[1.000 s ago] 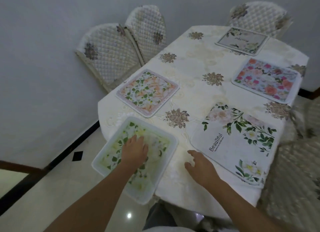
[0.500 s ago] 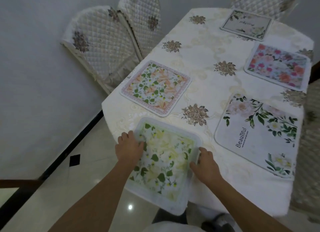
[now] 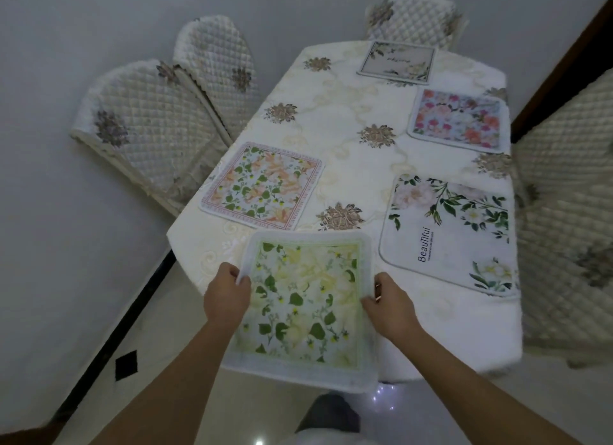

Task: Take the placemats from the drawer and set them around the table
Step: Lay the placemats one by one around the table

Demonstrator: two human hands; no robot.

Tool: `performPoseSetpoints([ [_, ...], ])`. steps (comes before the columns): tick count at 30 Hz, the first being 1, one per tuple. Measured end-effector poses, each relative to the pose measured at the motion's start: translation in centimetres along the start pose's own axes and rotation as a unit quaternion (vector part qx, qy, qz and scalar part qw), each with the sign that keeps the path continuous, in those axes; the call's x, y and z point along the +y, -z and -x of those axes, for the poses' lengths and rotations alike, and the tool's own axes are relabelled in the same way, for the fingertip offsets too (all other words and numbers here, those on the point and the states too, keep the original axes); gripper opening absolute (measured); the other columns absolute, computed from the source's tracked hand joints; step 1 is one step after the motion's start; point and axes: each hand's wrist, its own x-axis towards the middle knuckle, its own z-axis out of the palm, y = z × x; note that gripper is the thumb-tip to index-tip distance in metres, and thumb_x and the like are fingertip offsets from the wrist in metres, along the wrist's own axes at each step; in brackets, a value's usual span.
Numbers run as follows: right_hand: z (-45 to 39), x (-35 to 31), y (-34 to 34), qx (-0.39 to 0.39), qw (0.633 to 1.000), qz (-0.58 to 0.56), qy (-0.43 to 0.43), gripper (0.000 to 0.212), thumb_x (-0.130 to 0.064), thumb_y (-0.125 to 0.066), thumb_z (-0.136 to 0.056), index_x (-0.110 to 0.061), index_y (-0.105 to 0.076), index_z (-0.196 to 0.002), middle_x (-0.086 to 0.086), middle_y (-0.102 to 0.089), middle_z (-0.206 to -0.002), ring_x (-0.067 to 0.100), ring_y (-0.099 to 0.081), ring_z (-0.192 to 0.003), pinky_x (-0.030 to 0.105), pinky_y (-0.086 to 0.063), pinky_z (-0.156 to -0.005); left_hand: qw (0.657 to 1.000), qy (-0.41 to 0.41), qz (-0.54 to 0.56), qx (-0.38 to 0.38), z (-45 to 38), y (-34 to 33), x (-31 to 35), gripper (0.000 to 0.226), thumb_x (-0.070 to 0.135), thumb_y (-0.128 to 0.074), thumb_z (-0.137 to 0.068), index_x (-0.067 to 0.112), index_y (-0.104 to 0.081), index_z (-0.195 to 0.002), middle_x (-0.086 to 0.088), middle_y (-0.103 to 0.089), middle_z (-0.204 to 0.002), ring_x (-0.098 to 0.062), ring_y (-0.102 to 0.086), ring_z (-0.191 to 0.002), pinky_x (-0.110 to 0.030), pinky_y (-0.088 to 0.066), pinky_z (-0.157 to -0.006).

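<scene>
Green-leafed square placemat (image 3: 306, 307) with soft white border, overhanging the tabletop (image 3: 348, 139) near edge, left hand (image 3: 227, 297) and right hand (image 3: 389, 307) fingers pinching its sides, four floral mats beyond

The quilted chair (image 3: 570, 212) at the right is cut off by the frame edge. Small print under "Beautiful" on the white placemat (image 3: 447, 239) cannot be read. The lettering on the far placemat (image 3: 396, 61) is too small to be made out.

The cream worktop (image 3: 335, 139) is showing brown rosettes. At its near edge a placemat (image 3: 308, 308) is showing green leaves on pale yellow; left of centre, another placemat (image 3: 262, 186) is showing peach blossoms.
</scene>
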Motion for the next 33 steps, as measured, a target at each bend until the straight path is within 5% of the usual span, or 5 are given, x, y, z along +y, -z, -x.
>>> performPoseSetpoints([
  [7,3.8,3.4,7.7,0.136,0.989,-0.049,-0.007,0.014,-0.018,-0.057,-0.093,-0.014,-0.044,-0.095,0.005,-0.060,-0.081,0.022,-0.060,-0.069,0.035,-0.046,-0.057,0.988,-0.127,0.084,-0.024,3.4,0.5,9.1,0.016,0.024,-0.059,-0.095,0.011,-0.050,-0.095,0.002,-0.055,-0.081,-0.021,-0.055,-0.070,-0.030,-0.037,-0.056],
  [17,17.3,12.5,16.5,0.351,0.924,-0.138,-0.070,0.018,-0.018,-0.055,-0.094,-0.023,-0.053,-0.111,-0.008,-0.061,-0.092,0.013,-0.057,-0.076,0.027,-0.040,-0.059,0.941,-0.172,0.218,-0.192,17.5,-2.0,20.9,0.020,0.014,-0.064,-0.088,0.014,-0.063,-0.107,-0.003,-0.067,-0.100,-0.022,-0.067,-0.087,-0.041,-0.057,-0.075],
  [26,29.6,20.8,23.2,0.497,0.832,-0.192,-0.158,0.019,-0.019,-0.057,-0.090,-0.025,-0.060,-0.108,-0.013,-0.062,-0.086,0.008,-0.060,-0.075,0.031,-0.050,-0.066,0.866,-0.380,0.184,-0.268,31.5,-5.3,29.0,0.022,0.016,-0.055,-0.093,0.028,-0.050,-0.111,0.012,-0.061,-0.091,-0.010,-0.063,-0.077,-0.035,-0.053,-0.064],
  [33,34.0,26.0,25.8,0.538,0.786,-0.199,-0.233,0.025,-0.017,-0.058,-0.091,-0.023,-0.057,-0.114,-0.008,-0.062,-0.092,-0.002,-0.056,-0.074,0.017,-0.039,-0.055,0.810,-0.389,0.252,-0.358,38.3,-9.1,34.6,0.027,0.010,-0.061,-0.089,0.027,-0.055,-0.109,0.014,-0.065,-0.095,-0.007,-0.066,-0.082,-0.025,-0.053,-0.062],
])
